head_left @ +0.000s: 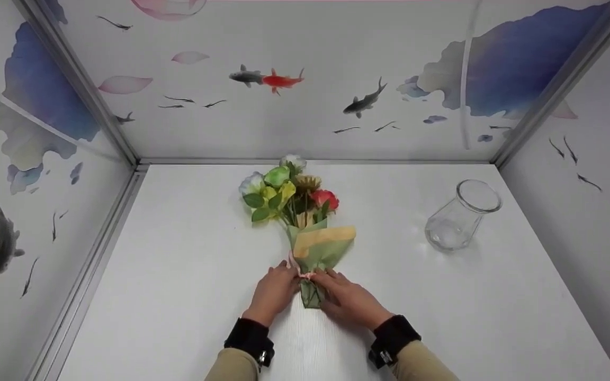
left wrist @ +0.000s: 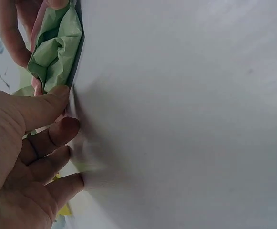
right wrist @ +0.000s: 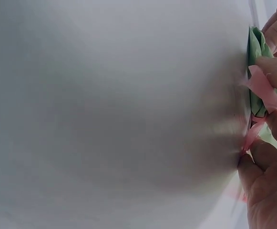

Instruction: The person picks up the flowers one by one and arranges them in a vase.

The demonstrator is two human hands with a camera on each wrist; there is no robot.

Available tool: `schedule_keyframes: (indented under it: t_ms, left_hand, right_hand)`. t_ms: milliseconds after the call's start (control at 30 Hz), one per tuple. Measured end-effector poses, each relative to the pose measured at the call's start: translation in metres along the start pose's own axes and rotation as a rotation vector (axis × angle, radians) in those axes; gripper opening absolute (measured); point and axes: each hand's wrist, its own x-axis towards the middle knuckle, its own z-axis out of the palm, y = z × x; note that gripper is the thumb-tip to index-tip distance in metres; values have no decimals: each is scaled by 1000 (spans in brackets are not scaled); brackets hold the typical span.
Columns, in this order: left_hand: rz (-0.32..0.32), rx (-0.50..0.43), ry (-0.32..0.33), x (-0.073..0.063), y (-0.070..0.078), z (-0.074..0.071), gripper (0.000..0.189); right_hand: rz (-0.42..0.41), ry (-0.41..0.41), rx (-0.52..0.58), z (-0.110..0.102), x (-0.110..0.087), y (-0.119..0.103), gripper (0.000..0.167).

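Observation:
A bouquet of artificial-looking flowers (head_left: 276,185) lies on the table, its stems wrapped in green paper (head_left: 326,251) with a tan edge. Around the narrow lower part of the wrap runs a pink ribbon (head_left: 305,275). On the bouquet's left, my left hand (head_left: 276,291) pinches the ribbon between thumb and index finger, beside the crumpled paper end (left wrist: 57,52). From the right, my right hand (head_left: 350,299) holds the pink ribbon (right wrist: 264,90) with thumb and fingers against the paper. Part of the ribbon is hidden behind the fingers.
A clear glass vase (head_left: 453,222) with a wide rim leans in view at the right of the white table (head_left: 178,296). Printed panels with fish and petals enclose the back (head_left: 305,127) and both sides, joined by metal frame bars (head_left: 315,161).

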Motion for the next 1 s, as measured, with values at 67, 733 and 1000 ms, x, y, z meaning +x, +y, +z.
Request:
schedule_keyframes:
  t_ms: [67,733,1000]
  left_hand:
    - [10,-6,29,0,0,2,12]
    - [-8,73,62,-8,7,-9,16]
    - [-116,-95,43,-10,8,-16,7]
  right_hand:
    - [4,0,-3,-1,0,1,62]
    - [129,223,-238,-6,-9,3,89]
    - [155,329,-304,-7,-10,2,76]
